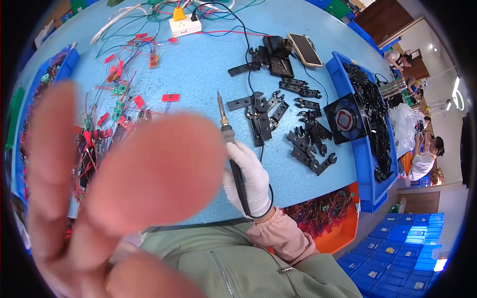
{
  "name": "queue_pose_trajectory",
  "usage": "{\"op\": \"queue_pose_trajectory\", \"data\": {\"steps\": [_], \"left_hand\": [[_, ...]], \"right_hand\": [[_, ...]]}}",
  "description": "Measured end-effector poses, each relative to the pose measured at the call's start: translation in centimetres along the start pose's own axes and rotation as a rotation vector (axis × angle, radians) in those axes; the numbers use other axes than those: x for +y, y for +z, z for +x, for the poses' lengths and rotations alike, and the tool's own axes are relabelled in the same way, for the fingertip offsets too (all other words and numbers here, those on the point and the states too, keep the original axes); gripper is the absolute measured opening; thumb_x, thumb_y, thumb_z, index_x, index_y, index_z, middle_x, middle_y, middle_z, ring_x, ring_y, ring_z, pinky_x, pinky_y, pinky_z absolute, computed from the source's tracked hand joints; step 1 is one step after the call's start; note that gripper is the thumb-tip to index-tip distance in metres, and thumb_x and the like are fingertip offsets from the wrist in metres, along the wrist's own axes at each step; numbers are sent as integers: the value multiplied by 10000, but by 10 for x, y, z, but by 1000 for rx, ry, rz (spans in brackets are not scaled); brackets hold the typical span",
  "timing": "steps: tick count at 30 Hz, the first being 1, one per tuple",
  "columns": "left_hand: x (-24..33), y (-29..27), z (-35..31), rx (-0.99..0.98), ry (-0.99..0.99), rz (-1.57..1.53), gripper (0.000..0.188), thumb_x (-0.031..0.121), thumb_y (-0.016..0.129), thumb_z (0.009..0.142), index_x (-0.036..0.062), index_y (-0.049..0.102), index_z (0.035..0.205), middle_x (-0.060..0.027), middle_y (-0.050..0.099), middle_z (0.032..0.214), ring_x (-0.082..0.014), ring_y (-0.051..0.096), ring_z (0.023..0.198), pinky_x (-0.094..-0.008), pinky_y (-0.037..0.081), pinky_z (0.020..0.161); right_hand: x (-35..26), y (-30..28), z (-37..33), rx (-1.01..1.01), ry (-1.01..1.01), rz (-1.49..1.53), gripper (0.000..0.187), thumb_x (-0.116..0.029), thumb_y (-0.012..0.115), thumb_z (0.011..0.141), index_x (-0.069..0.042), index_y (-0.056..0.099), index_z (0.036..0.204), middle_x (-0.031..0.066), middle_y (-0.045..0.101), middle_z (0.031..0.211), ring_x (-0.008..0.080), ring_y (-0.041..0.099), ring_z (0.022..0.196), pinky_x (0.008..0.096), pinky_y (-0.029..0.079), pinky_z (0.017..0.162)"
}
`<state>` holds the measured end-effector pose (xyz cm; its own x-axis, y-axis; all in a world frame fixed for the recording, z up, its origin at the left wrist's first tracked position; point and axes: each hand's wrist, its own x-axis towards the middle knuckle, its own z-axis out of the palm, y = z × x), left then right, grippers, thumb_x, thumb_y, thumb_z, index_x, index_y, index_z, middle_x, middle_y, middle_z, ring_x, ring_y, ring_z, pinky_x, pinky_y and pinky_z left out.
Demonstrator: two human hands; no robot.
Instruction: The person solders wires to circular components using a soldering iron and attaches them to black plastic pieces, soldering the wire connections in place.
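Note:
My right hand (255,180), in a white glove, is closed round the black handle of a soldering iron (236,169). Its metal tip points up and away over the table, left of several black plastic clips (258,119). Very close to the camera, my bare left hand (119,213) is raised with its fingers apart, large and blurred. Nothing shows between those fingers. The left hand covers much of the near left table, including part of a pile of small red and green boards with wires (119,107).
Blue trays stand at the left (64,67) and right (370,164); the right one holds black parts. A fan (345,119) leans there. Further back are a phone (305,49), a black box (279,54) and a white power strip (186,26). An orange bin (343,228) sits below the table edge.

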<state>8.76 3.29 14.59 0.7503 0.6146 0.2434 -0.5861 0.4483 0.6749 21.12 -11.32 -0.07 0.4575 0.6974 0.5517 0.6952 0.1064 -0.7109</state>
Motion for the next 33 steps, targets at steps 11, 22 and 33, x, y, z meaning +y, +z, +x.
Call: {"op": "queue_pose_trajectory", "data": {"steps": [11, 22, 33], "left_hand": [[37, -35, -168, 108, -8, 144, 396, 191, 635, 929, -17, 555, 1257, -144, 584, 1154, -231, 549, 1009, -370, 450, 863], [42, -41, -203, 242, 11, 288, 268, 139, 599, 931, -15, 609, 1150, -130, 608, 1024, -213, 548, 887, -357, 444, 763], [49, -44, -212, 352, -11, 449, 180, 88, 564, 934, -14, 663, 1044, -117, 632, 893, -196, 547, 764, -344, 438, 663]], "right_hand": [[2, 3, -5, 3, 10, -37, 626, 124, 674, 728, -18, 601, 1334, 162, 656, 1279, 250, 696, 1012, 333, 547, 902], [4, 3, -7, -10, 4, -25, 609, 118, 674, 733, -15, 604, 1324, 168, 651, 1278, 252, 699, 1021, 340, 551, 906], [0, 2, -4, -6, 8, -28, 589, 100, 679, 742, -23, 609, 1314, 172, 667, 1247, 262, 698, 1022, 343, 546, 908]]}}
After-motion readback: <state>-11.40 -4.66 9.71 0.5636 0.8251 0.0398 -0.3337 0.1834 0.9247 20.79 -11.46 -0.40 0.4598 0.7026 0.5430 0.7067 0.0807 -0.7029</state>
